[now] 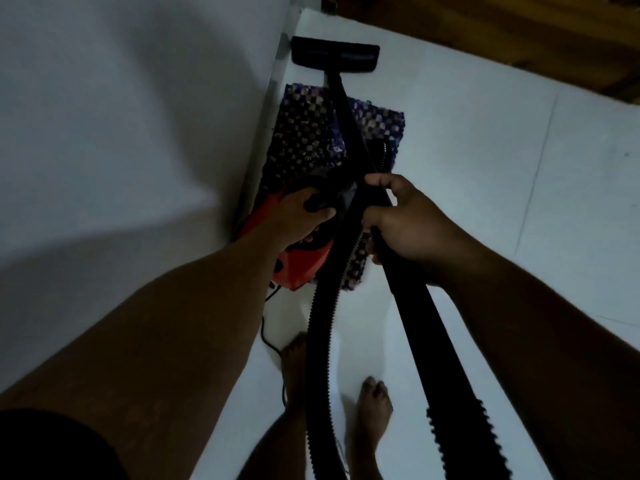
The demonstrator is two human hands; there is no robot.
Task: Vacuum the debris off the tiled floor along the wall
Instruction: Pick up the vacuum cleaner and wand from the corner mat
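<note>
Left hand (pixel 301 213) is gripping red vacuum body's (pixel 294 261) handle, right hand (pixel 405 220) fingers curling round wand (pixel 349 133) w/ floor nozzle (pixel 335 56) by the wall (pixel 138 116) (hose (pixel 320 323) is looping between bare feet, likely tripping risk).

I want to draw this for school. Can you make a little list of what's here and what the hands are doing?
left hand: grips the black handle of the red vacuum body
right hand: grips the black wand
floor head: on the white tiled floor, close to the wall
mat: checkered, under the vacuum body
hose: ribbed, hangs between the bare feet
</note>
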